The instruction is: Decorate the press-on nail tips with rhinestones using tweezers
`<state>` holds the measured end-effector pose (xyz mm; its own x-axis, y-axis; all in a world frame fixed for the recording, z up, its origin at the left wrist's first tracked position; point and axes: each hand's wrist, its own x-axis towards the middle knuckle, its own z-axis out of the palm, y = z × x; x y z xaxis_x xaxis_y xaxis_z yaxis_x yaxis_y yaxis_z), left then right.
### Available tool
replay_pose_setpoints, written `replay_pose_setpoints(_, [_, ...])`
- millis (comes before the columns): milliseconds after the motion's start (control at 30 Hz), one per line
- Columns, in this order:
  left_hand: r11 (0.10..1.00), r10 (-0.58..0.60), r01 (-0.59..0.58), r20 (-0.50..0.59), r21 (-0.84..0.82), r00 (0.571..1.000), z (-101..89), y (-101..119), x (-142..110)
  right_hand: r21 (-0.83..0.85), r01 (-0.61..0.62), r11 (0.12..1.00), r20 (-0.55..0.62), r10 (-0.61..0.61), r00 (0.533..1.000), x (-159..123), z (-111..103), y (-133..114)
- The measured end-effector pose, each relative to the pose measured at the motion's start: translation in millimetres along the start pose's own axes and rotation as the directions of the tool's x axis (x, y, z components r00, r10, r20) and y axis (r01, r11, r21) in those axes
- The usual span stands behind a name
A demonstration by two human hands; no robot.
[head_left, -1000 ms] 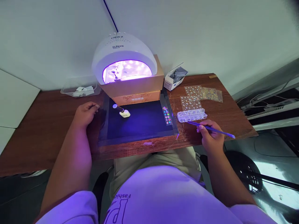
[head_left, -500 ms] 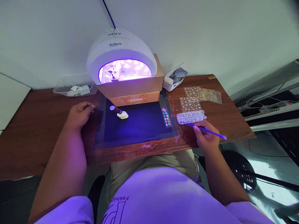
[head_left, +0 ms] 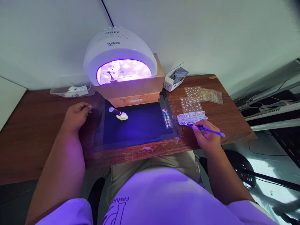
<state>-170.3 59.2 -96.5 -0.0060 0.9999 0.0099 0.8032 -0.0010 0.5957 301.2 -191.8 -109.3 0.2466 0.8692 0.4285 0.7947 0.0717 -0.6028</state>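
The blue stick (head_left: 212, 131) lies slantwise through the right hand (head_left: 207, 139), pinched between thumb and fingers, its far end jutting out to the right; its other tip reaches the near edge of the clear case (head_left: 192, 117), though whether they touch I cannot tell; patterned sheets (head_left: 190, 105) lie just behind the case; further left, the left hand (head_left: 77, 115) rests curled on the table (head_left: 47, 131), thumb against forefinger, any hold unclear.

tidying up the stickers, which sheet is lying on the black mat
The narrow, brightly multicoloured strip near the right edge of the black mat; the other sheets, patterned pale or gold, lie on the wooden table.
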Motion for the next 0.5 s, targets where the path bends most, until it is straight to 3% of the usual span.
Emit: replay_pose_setpoints(500, [1.0,0.022,-0.022,0.004,-0.016,1.0,-0.5,-3.7,2.0,-0.072,-0.077,0.994,0.064,0.081,0.995,5.2,0.0,-7.4])
